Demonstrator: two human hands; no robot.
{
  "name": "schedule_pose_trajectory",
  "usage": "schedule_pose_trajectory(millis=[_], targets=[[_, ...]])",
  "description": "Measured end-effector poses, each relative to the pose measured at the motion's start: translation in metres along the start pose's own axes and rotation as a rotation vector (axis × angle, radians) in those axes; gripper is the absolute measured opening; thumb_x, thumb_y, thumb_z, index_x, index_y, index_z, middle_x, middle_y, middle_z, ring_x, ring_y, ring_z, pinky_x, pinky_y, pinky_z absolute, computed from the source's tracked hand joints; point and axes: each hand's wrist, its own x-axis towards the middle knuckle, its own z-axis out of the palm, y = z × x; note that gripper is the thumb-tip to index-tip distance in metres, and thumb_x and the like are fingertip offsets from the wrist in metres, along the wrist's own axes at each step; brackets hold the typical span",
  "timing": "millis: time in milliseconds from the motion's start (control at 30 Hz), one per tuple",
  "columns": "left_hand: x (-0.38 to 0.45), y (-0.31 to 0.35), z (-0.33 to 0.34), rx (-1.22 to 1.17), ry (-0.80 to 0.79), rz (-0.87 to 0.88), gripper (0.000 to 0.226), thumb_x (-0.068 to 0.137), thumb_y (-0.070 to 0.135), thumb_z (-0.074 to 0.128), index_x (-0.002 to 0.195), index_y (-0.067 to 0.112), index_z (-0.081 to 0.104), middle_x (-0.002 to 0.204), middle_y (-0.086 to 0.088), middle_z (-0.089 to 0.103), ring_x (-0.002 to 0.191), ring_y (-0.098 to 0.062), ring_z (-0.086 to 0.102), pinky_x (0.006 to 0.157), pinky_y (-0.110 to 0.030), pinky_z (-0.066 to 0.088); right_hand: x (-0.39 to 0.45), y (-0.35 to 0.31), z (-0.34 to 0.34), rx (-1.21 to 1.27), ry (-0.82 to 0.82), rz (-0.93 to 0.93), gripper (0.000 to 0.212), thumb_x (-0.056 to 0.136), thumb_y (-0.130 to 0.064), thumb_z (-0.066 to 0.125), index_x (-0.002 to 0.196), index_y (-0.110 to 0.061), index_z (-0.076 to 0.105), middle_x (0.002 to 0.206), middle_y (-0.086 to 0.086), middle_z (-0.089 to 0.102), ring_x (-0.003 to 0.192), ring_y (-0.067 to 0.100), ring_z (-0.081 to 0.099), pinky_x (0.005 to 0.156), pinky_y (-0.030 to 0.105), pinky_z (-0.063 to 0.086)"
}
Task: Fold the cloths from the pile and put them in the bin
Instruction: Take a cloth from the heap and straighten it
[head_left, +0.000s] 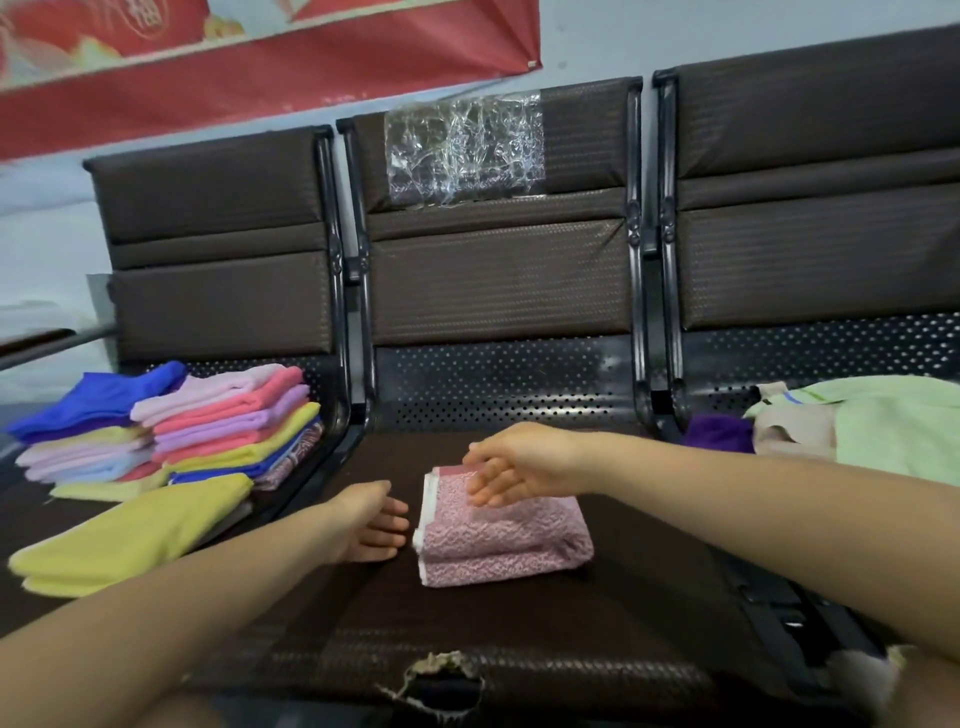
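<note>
A folded pink textured cloth (501, 535) lies on the middle seat of a dark bench (519, 649). My right hand (514, 462) hovers over the cloth's far left part with fingers spread and relaxed, touching or just above it. My left hand (371, 522) rests on the seat just left of the cloth, fingers straight, holding nothing. Folded cloths in pink, purple, yellow and blue are stacked on the left seat (228, 421), with a folded yellow cloth (135, 530) in front of them. Unfolded cloths, light green, beige and purple, are piled on the right seat (883, 426). No bin is in view.
The bench backrests (498, 275) rise behind the seats, with metal arm frames (358, 364) between them. The front edge of the middle seat is torn (441, 675). A red banner (260, 67) hangs on the wall above.
</note>
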Motion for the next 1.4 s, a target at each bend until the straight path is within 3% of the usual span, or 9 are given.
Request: schedule_pose_trajectory(millis=[133, 333, 400, 567, 700, 833, 1033, 1233, 1400], targets=[[-0.006, 0.0, 0.004, 0.067, -0.035, 0.004, 0.039, 0.103, 0.035, 0.033, 0.104, 0.005, 0.058, 0.092, -0.011, 0.061, 0.082, -0.023, 0.058, 0.068, -0.032, 0.05, -0.001, 0.015, -0.034, -0.12, 0.221, 0.011, 0.012, 0.097, -0.017, 0.052, 0.096, -0.007, 0.058, 0.08, 0.011, 0.064, 0.072, 0.021, 0.065, 0.074, 0.033, 0.056], [-0.012, 0.003, 0.028, 0.219, -0.025, 0.07, 0.047, 0.097, 0.048, 0.044, 0.118, 0.007, 0.055, 0.104, -0.009, 0.061, 0.09, -0.021, 0.059, 0.073, -0.032, 0.052, -0.015, 0.047, -0.069, -0.267, 0.5, 0.145, 0.04, 0.097, -0.035, 0.051, 0.12, -0.003, 0.052, 0.093, 0.01, 0.056, 0.076, 0.018, 0.056, 0.059, 0.027, 0.05], [-0.016, 0.005, 0.041, 0.319, 0.005, 0.124, 0.048, 0.097, 0.048, 0.043, 0.12, 0.007, 0.053, 0.106, -0.006, 0.059, 0.091, -0.021, 0.059, 0.067, -0.032, 0.052, -0.02, 0.053, -0.065, -0.31, 0.512, 0.162, 0.054, 0.095, -0.045, 0.051, 0.128, -0.003, 0.047, 0.104, 0.011, 0.054, 0.087, 0.021, 0.057, 0.061, 0.027, 0.05], [-0.017, -0.018, 0.067, 0.963, 0.223, 0.402, 0.061, 0.094, 0.055, 0.041, 0.132, 0.008, 0.041, 0.129, -0.014, 0.048, 0.115, -0.029, 0.054, 0.092, -0.034, 0.045, -0.023, 0.08, -0.029, -0.498, 0.396, 0.214, 0.077, 0.081, -0.068, 0.055, 0.127, -0.005, 0.051, 0.12, 0.009, 0.059, 0.098, 0.023, 0.063, 0.059, 0.028, 0.052], [-0.014, -0.029, 0.07, 0.975, 0.245, 0.454, 0.062, 0.095, 0.054, 0.039, 0.139, 0.012, 0.031, 0.131, -0.016, 0.042, 0.116, -0.032, 0.051, 0.094, -0.039, 0.046, -0.021, 0.081, -0.019, -0.54, 0.378, 0.204, 0.06, 0.075, -0.062, 0.068, 0.104, -0.011, 0.054, 0.106, 0.006, 0.062, 0.091, 0.021, 0.063, 0.055, 0.026, 0.051], [-0.013, -0.027, 0.064, 0.732, 0.15, 0.408, 0.063, 0.09, 0.045, 0.056, 0.139, 0.011, 0.035, 0.134, -0.012, 0.05, 0.12, -0.028, 0.052, 0.098, -0.035, 0.045, -0.016, 0.077, -0.026, -0.251, 0.301, 0.28, 0.047, 0.078, -0.023, 0.077, 0.115, -0.009, 0.053, 0.113, 0.005, 0.057, 0.104, 0.023, 0.056, 0.063, 0.03, 0.05], [-0.021, -0.015, 0.051, 0.289, -0.039, 0.288, 0.051, 0.086, 0.013, 0.067, 0.132, 0.008, 0.046, 0.126, -0.01, 0.058, 0.112, -0.024, 0.059, 0.091, -0.031, 0.049, -0.015, 0.054, -0.021, 0.238, 0.175, 0.221, 0.031, 0.08, 0.007, 0.056, 0.111, 0.001, 0.055, 0.088, 0.013, 0.067, 0.077, 0.024, 0.065, 0.07, 0.03, 0.053], [-0.033, -0.003, 0.042, -0.05, -0.277, 0.059, 0.037, 0.091, 0.047, 0.054, 0.098, 0.012, 0.066, 0.087, -0.004, 0.07, 0.077, -0.015, 0.067, 0.07, -0.027, 0.056, -0.027, 0.003, 0.002, 0.336, 0.146, -0.022, 0.02, 0.085, 0.01, 0.044, 0.099, 0.003, 0.057, 0.09, 0.016, 0.065, 0.078, 0.025, 0.063, 0.073, 0.032, 0.051], [-0.037, 0.018, -0.002, -0.428, -0.556, -0.06, 0.07, 0.078, 0.07, 0.05, 0.098, 0.006, 0.07, 0.106, -0.019, 0.066, 0.102, -0.034, 0.062, 0.086, -0.041, 0.051, -0.022, -0.041, 0.022, 0.412, 0.125, -0.164, 0.02, 0.084, 0.008, 0.043, 0.093, 0.001, 0.06, 0.079, 0.013, 0.071, 0.068, 0.021, 0.068, 0.07, 0.032, 0.055]])
